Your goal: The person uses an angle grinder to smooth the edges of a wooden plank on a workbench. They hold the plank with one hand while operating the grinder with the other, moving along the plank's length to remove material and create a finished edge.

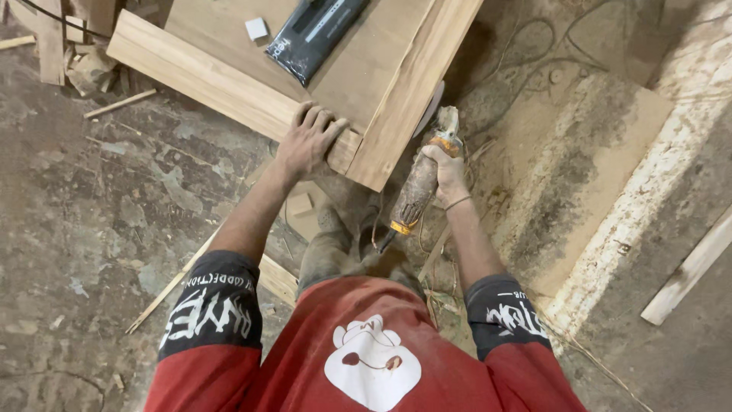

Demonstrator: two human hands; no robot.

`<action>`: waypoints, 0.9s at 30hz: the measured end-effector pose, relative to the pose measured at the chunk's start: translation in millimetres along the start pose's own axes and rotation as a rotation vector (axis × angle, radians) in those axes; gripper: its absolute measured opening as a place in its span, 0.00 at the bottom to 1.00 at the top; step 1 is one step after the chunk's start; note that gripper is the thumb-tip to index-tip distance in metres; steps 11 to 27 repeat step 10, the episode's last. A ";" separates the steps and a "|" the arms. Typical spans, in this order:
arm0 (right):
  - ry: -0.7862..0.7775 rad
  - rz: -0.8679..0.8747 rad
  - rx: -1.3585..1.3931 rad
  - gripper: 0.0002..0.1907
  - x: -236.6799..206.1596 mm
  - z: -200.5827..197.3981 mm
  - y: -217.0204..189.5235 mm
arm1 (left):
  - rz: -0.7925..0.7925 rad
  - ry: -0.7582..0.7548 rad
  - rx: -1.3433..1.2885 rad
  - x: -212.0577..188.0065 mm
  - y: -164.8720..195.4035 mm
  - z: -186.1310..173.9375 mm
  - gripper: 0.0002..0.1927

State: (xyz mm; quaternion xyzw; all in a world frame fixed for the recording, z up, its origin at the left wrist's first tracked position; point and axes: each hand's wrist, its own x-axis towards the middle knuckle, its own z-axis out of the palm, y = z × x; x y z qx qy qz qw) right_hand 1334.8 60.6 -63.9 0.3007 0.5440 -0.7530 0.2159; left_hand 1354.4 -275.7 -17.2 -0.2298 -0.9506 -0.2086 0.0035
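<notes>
A wooden frame panel [229,76] with thick light-coloured rails stands in front of me, its corner pointing toward my legs. My left hand [307,140] lies flat on the near rail close to that corner, fingers spread. My right hand [446,172] grips a dusty angle grinder [421,183] with an orange band. The grinder's disc end [436,107] sits against the right rail's outer edge. Its cord trails down past my knee.
A black flat package [313,30] and a small white block [257,28] lie on the panel. Wood offcuts and strips [122,103] litter the dusty floor at left. Sawdust piles and a plank [690,271] lie at right.
</notes>
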 end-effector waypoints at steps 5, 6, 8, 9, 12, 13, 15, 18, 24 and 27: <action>-0.013 -0.034 -0.007 0.09 -32.5 -3.4 29.6 | 0.021 0.011 0.040 -3.7 -0.8 8.9 0.46; -0.011 -0.046 -0.017 0.09 -37.4 -3.4 34.7 | 0.013 0.008 0.020 -3.0 -4.3 10.5 0.45; -0.009 0.025 0.018 0.09 -46.7 -3.2 45.3 | 0.052 0.057 0.108 -1.8 -10.6 14.9 0.40; -0.008 0.068 0.032 0.09 -55.1 -5.8 54.6 | 0.064 0.079 0.147 -6.6 -10.4 19.8 0.38; -0.003 0.073 0.028 0.09 -61.8 -10.5 62.4 | 0.038 0.048 0.074 -10.6 -10.4 26.6 0.44; -0.003 0.073 0.028 0.09 -61.8 -10.5 62.4 | 0.038 0.048 0.074 -10.6 -10.4 26.6 0.44; -0.003 0.073 0.028 0.09 -61.8 -10.5 62.4 | 0.038 0.048 0.074 -10.6 -10.4 26.6 0.44; -0.003 0.073 0.028 0.09 -61.8 -10.5 62.4 | 0.038 0.048 0.074 -10.6 -10.4 26.6 0.44; -0.003 0.073 0.028 0.09 -61.8 -10.5 62.4 | 0.038 0.048 0.074 -10.6 -10.4 26.6 0.44; -0.003 0.073 0.028 0.09 -61.8 -10.5 62.4 | 0.038 0.048 0.074 -10.6 -10.4 26.6 0.44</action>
